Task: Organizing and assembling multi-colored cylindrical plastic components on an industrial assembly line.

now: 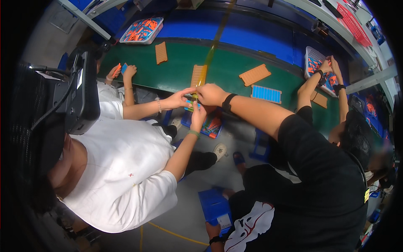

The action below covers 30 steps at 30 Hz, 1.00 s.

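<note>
My right hand (212, 94), with a black wristband, reaches in from the right. Its fingers are bent and pressed together beside a small green-and-blue piece (191, 106), which a white-shirted co-worker holds between both hands (178, 100). What my own fingertips grip is hidden. A see-through yellow strip (216, 35) runs from the top edge down to this spot. At the lower edge my left hand (213, 230) is closed against a blue box (214, 206) with a white label; part of that hand is cut off from sight.
On the green table (180, 54) lie tan ribbed trays (255, 75) and one tray with blue pieces (266, 94). White baskets (159, 28) of orange and blue pieces stand at both ends. Another worker's hands (329, 65) are over the right one. Feet and stools are below.
</note>
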Available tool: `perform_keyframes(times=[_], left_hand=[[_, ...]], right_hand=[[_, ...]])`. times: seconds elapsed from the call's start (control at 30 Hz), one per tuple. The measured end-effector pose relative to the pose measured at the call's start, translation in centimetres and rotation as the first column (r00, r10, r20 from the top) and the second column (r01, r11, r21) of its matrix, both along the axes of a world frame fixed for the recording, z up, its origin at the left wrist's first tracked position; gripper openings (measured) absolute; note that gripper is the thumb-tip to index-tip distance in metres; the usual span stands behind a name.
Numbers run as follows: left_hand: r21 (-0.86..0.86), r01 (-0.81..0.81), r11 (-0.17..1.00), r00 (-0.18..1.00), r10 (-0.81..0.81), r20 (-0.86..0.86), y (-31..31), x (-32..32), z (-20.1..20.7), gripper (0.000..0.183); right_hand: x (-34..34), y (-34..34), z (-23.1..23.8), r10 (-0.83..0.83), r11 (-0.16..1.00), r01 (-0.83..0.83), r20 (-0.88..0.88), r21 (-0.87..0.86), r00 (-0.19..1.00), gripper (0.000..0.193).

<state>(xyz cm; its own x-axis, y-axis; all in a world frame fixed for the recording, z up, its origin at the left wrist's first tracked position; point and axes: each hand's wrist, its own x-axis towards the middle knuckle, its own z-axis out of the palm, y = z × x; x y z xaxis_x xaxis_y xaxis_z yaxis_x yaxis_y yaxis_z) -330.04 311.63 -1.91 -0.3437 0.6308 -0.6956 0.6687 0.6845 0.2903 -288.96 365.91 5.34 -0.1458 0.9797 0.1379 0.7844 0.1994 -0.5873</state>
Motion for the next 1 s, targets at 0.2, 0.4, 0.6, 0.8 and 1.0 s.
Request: perform_keyframes(times=[0.2, 0.4, 0.6, 0.8, 1.0], left_hand=[[-0.058, 0.009, 0.998, 1.000, -0.011, -0.026, 1.0, 0.6, 1.0, 0.045], [-0.017, 0.003, 1.000, 1.000, -0.003, -0.017, 0.0, 0.2, 0.2, 0.043], [-0.027, -0.002, 1.000, 1.000, 0.002, -0.026, 0.8, 0.7, 0.3, 0.044], [0.028, 0.014, 1.000, 1.000, -0.014, -0.002, -0.5, -0.7, -1.5, 0.046], [-0.026, -0.031, 0.999, 0.999, 0.032, 0.035, 0.7, -0.2, -0.9, 0.049]], right_hand=[[0.1, 0.3, -0.2, 0.002, 0.998, 0.001, 0.052, -0.060, 0.999, 0.020], [-0.6, 0.3, 0.6, 0.065, 0.981, -0.041, 0.126, -0.189, 0.990, 0.021], [0.3, -1.2, 1.5, 0.073, 0.972, -0.034, 0.162, -0.233, 0.984, 0.021], [3.9, -6.1, 0.5, 0.020, 0.977, 0.035, 0.252, -0.208, 0.967, 0.022], [1.8, -4.3, 2.4, 0.142, 0.987, -0.131, -0.132, 0.089, 0.981, 0.038]])
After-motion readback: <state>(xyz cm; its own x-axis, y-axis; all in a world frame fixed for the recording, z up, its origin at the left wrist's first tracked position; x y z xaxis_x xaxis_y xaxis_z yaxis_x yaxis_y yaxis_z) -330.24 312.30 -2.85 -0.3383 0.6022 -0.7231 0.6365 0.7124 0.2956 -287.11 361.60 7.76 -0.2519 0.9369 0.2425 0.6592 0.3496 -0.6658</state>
